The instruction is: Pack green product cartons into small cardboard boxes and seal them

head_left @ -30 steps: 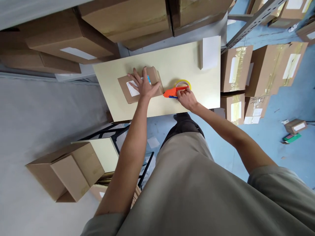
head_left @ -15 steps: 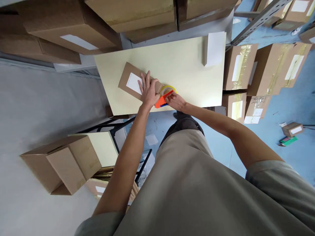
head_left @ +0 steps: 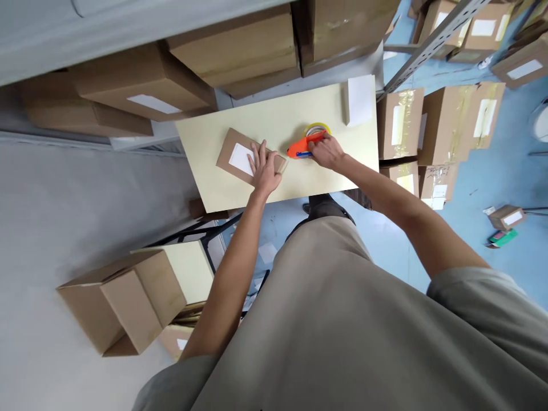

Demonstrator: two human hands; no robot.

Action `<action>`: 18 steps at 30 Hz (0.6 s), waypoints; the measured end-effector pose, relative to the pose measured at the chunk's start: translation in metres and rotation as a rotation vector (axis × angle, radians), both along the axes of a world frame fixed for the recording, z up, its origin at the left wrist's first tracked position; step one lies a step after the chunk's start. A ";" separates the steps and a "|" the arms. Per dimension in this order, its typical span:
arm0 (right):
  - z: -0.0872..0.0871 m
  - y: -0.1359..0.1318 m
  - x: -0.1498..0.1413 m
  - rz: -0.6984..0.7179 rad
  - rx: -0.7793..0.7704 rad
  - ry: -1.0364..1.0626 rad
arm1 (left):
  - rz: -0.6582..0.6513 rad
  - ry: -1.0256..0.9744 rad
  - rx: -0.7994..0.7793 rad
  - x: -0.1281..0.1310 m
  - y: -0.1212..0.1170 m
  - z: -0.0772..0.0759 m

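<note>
My left hand (head_left: 265, 169) lies with fingers spread on the right end of a small brown cardboard box (head_left: 228, 151). A white label (head_left: 241, 158) shows on the box's top, partly under my fingertips. In my right hand (head_left: 326, 151) is an orange tape dispenser (head_left: 298, 148) with a yellow-rimmed roll of tape (head_left: 317, 128) and a blue part. The dispenser is held just right of the box, with a gap between them. Both hands are over the pale cream tabletop (head_left: 291, 188).
A stack of white paper or labels (head_left: 361, 100) stands at the table's back right corner. Large boxes (head_left: 240, 45) fill the shelf behind. Taped cartons (head_left: 447, 123) are piled on the right. An opened carton (head_left: 128, 302) sits at the lower left, near a metal shelf post (head_left: 432, 48).
My right hand first brought the tape dispenser left to the box's right end, then drew it back right. The box has turned at an angle under my left hand.
</note>
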State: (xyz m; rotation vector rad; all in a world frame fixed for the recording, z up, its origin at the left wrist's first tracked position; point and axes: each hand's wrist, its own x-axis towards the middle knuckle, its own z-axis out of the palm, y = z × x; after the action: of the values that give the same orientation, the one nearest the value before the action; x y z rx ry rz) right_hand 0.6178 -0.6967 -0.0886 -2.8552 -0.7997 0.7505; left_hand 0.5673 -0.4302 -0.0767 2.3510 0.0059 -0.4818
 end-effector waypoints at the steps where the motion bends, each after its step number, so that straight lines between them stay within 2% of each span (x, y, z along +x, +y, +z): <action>1: 0.002 0.008 0.002 -0.026 0.011 0.012 | -0.018 0.000 0.035 0.000 0.000 0.000; 4: 0.014 0.028 0.002 -0.072 -0.004 0.065 | -0.075 -0.004 0.125 0.000 0.000 0.001; 8: 0.038 0.044 0.003 -0.171 -0.038 0.116 | -0.124 0.001 0.197 -0.001 0.001 0.003; 11: 0.059 0.055 0.008 -0.224 -0.051 0.076 | -0.168 0.000 0.206 -0.003 0.003 0.012; 13: 0.077 0.061 0.013 -0.235 -0.041 0.038 | -0.167 -0.016 0.179 -0.005 0.001 0.023; 15: 0.102 0.066 0.018 -0.250 -0.014 0.005 | -0.056 -0.094 0.143 -0.005 -0.006 0.039; 18: 0.149 0.075 0.027 -0.349 0.093 -0.021 | 0.140 -0.434 0.103 0.003 -0.023 0.070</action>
State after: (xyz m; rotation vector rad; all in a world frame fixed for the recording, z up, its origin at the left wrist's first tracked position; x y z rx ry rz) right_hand 0.6452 -0.6221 0.0602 -2.8088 -0.3124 0.6185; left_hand 0.5706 -0.4531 -0.0067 2.4896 -0.0074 0.1040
